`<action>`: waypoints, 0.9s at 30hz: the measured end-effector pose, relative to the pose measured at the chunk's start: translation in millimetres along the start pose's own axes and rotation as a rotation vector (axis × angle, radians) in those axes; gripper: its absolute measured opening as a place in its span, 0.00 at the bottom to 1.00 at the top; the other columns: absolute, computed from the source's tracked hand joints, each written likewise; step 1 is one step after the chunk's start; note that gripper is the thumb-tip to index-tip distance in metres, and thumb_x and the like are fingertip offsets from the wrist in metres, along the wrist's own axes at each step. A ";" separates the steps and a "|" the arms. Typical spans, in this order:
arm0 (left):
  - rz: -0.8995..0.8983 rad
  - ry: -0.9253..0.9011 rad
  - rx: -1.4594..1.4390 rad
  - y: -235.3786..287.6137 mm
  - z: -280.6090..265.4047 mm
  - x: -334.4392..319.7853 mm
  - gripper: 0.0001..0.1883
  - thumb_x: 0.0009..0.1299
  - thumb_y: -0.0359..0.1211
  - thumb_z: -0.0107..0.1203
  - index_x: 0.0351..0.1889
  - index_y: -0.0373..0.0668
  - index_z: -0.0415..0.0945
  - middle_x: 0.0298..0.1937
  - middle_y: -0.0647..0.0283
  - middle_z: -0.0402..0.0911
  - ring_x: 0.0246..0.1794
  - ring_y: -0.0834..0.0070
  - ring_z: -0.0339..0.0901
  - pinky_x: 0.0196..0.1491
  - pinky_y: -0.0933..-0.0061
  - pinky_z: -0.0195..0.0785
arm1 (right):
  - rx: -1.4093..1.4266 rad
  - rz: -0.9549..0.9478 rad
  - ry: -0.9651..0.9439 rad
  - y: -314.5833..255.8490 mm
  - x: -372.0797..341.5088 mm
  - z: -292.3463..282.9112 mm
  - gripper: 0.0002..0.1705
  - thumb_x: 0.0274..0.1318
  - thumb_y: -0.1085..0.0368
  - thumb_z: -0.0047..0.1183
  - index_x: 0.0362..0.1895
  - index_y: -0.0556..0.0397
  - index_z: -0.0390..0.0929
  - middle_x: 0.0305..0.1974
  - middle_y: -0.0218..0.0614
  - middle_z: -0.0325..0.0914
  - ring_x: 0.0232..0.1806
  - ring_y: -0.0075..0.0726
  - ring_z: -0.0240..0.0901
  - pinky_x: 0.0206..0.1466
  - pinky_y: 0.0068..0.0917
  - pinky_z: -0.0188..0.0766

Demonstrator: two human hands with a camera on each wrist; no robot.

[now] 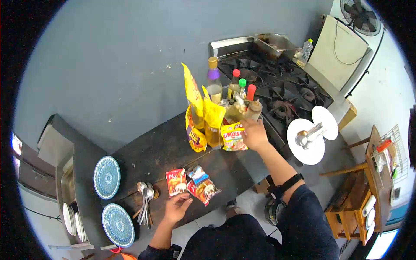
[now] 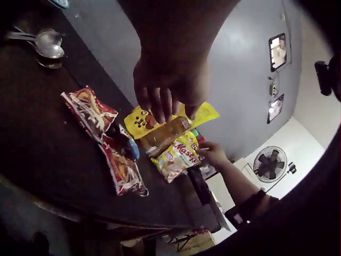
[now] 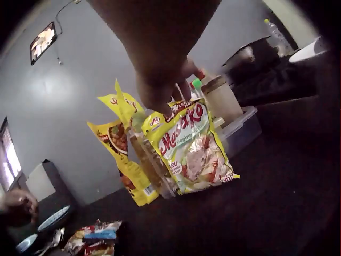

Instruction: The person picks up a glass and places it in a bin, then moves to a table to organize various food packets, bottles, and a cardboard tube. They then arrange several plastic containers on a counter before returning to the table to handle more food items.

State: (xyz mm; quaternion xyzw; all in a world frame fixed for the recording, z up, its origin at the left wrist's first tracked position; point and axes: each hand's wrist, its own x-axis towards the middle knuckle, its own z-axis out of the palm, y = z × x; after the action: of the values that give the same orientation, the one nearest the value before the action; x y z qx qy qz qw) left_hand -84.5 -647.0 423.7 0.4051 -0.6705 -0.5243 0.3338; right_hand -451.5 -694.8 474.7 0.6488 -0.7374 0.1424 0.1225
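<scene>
Nearest the person, the left hand hangs with its fingers loose and holds nothing, just beside a red packet. A second red packet and a little blue packet lie close by, flat on the dark worktop. Off to the left are some spoons and two blue plates. A bit farther off, the right hand pinches the top of the yellow Masako packet, which stands up on the worktop beside a tall yellow bag. The red and blue packets lie apart from that bunch, so their part looks done. The Masako packet looks only half done: it is gripped but seems not yet lifted. How much is left is hard to tell. Behind stand bottles, then the black stove.
</scene>
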 end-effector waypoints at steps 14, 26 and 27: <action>0.021 0.106 0.004 45.4 -7.1 64.4 0.10 0.55 0.24 0.56 0.36 0.36 0.73 0.30 0.64 0.77 0.30 0.82 0.73 0.35 0.82 0.66 | -0.013 -0.347 -0.190 -21.2 1.1 -49.6 0.03 0.29 0.62 0.49 0.15 0.44 0.73 0.21 0.25 0.68 0.28 0.31 0.67 0.30 0.32 0.59; 0.037 0.214 -0.346 13.2 -51.2 76.2 0.11 0.63 0.29 0.48 0.43 0.36 0.69 0.33 0.64 0.75 0.33 0.81 0.72 0.38 0.80 0.65 | 0.598 -0.359 -0.433 -140.1 127.4 -169.1 0.12 0.41 0.61 0.52 0.15 0.56 0.73 0.15 0.43 0.68 0.17 0.45 0.67 0.22 0.36 0.61; 0.012 0.238 -0.422 12.5 -56.4 76.2 0.11 0.64 0.30 0.46 0.44 0.36 0.69 0.32 0.64 0.75 0.31 0.80 0.72 0.36 0.81 0.65 | 0.535 -0.325 -0.385 -155.8 142.9 -174.3 0.13 0.40 0.61 0.52 0.14 0.57 0.72 0.13 0.43 0.68 0.16 0.45 0.67 0.21 0.36 0.61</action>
State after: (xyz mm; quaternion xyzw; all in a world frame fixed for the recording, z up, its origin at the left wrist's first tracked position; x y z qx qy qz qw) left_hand -71.9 -738.0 450.4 0.3816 -0.5045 -0.5993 0.4906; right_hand -316.1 -780.5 696.9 0.7815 -0.5709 0.1843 -0.1713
